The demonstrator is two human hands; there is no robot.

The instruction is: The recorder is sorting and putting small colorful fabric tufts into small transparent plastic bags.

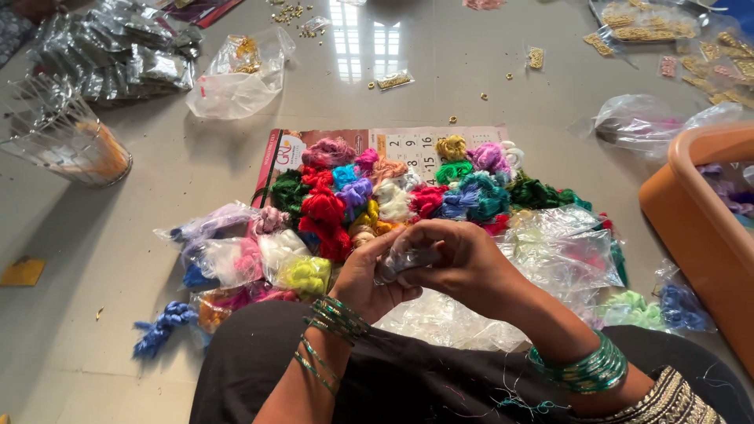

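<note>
Just above the person's lap, a small clear plastic packet (408, 259) sits pinched between both hands, the left hand (369, 275) and right hand (463, 263) each with fingers closed on it, seemingly to steady it. Beyond, bright thread bundles (393, 192) are heaped on a calendar sheet (408, 143) that keeps them off the floor (118, 259), beside an orange tub (691, 196).

The small clear packet (408, 259) is mostly hidden inside the left hand (369, 279) and right hand (463, 263); its contents cannot be told. At three o'clock the orange tub (691, 212) is cut by the frame edge. At one o'clock, gold trims (640, 27) blur together.
</note>
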